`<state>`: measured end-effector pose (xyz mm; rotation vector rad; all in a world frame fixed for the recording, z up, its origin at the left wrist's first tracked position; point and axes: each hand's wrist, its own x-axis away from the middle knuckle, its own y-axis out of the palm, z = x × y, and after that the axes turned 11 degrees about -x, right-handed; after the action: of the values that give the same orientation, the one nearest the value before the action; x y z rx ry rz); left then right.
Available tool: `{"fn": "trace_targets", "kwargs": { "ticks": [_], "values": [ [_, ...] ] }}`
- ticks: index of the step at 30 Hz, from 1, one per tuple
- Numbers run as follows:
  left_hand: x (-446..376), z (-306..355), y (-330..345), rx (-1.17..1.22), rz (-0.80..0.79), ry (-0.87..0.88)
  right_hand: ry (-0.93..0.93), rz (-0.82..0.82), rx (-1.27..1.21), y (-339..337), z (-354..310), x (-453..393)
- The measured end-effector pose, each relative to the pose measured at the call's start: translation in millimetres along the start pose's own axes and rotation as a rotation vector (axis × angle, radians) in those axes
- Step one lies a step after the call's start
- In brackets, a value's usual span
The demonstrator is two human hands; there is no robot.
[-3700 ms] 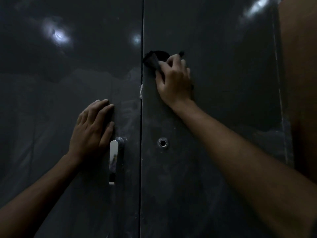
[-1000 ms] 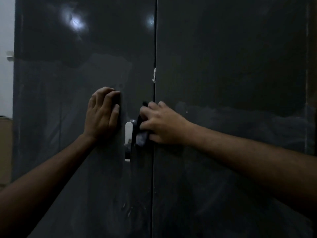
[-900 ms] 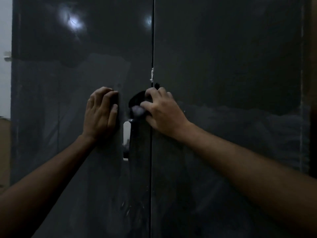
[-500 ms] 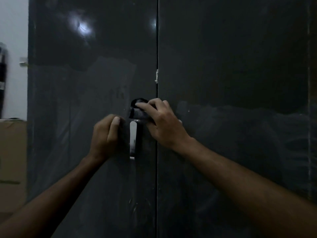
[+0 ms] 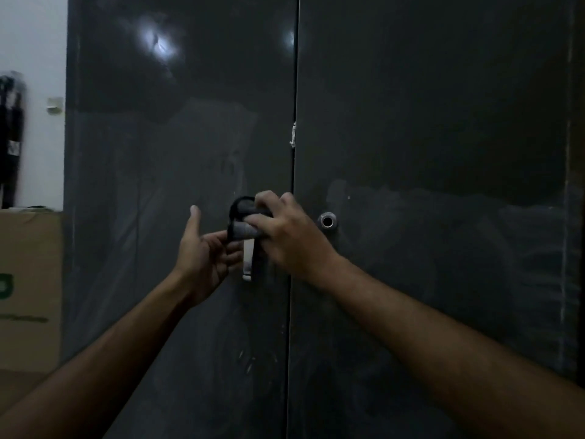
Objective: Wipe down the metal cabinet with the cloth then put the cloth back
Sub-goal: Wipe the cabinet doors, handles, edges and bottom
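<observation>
The dark grey metal cabinet (image 5: 427,137) fills the view, its two doors meeting at a vertical seam. A pale handle (image 5: 247,264) hangs on the left door. My right hand (image 5: 286,239) grips a small dark cloth (image 5: 242,218) bunched over the top of that handle. My left hand (image 5: 202,248) is off the door, palm turned up, its fingers reaching under the cloth's lower edge; whether they pinch it is unclear. Streaky wipe marks cover the lower door panels.
A round keyhole (image 5: 327,220) sits on the right door beside my right hand. A cardboard box (image 5: 28,286) stands left of the cabinet against a white wall (image 5: 31,42). A dark object (image 5: 11,137) hangs at the far left.
My right hand carried the cloth down from the upper right door to the handle. My left hand lifted off the left door and turned palm-up under the cloth.
</observation>
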<state>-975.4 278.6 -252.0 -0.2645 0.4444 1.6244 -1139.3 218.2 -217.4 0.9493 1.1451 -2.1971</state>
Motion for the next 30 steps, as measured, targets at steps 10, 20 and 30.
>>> {"fn": "trace_targets", "kwargs": {
  "ticks": [10,20,30],
  "values": [
    [0.9,-2.1,0.6,-0.058,-0.032,-0.018,0.123,0.054,-0.005,-20.3,19.6,15.8],
    [-30.9,8.3,-12.0,-0.745,0.489,0.606,0.252,0.378,-0.030,-27.8,33.8,-42.6],
    [-64.2,31.4,-103.8,-1.565,0.762,0.826,0.302,0.450,0.224,-46.7,77.9,-135.4]
  ]
}}
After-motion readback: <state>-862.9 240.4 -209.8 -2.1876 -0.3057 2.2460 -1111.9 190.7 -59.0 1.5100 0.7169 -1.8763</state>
